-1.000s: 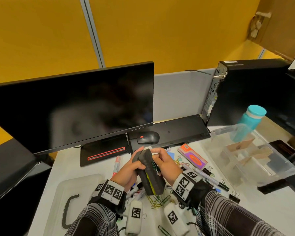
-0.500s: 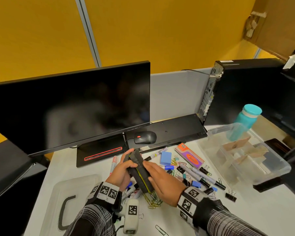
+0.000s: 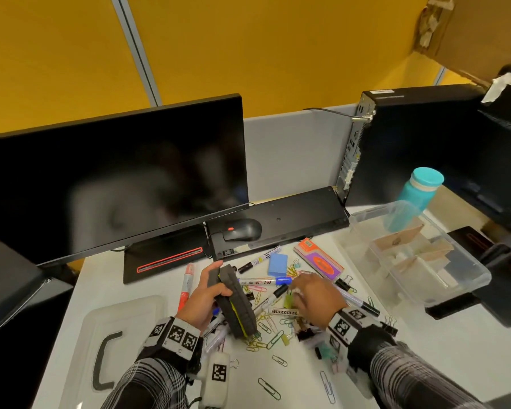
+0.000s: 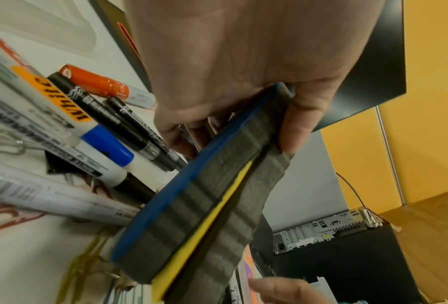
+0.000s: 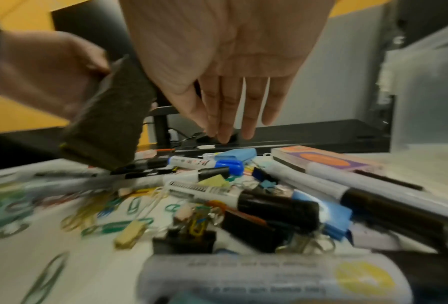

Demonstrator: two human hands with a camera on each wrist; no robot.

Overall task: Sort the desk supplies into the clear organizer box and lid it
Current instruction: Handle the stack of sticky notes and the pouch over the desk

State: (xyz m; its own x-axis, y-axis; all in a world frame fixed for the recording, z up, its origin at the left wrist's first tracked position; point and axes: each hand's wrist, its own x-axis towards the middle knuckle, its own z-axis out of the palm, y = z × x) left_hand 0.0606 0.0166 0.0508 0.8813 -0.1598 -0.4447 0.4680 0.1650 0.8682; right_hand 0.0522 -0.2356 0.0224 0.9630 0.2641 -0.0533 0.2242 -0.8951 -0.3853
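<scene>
My left hand (image 3: pixel 214 280) grips two stacked dark felt board erasers (image 3: pixel 236 305), one blue-backed and one yellow-backed (image 4: pixel 204 205), tilted on edge above the desk. To their right, my right hand (image 3: pixel 303 293) hovers low over a heap of markers (image 3: pixel 266 281), binder clips (image 3: pixel 304 332) and paper clips (image 3: pixel 266 326). Its fingers (image 5: pixel 230 115) are straight and hold nothing. The clear organizer box (image 3: pixel 460 287), with cardboard dividers, stands open at the right. Its clear lid (image 3: pixel 80 335), with a black handle, lies flat at the left.
A blue pad (image 3: pixel 278 264) and an orange-purple packet (image 3: pixel 319 262) lie behind the heap. Behind them are a monitor (image 3: pixel 115 187), a mouse (image 3: pixel 242 229) and a black keyboard (image 3: pixel 292 214). A teal bottle (image 3: pixel 419 190) and a PC tower (image 3: pixel 425 143) stand behind the box.
My right hand has let go of the erasers and moved right and down over the heap of markers and clips. The left hand keeps the erasers, held lower now.
</scene>
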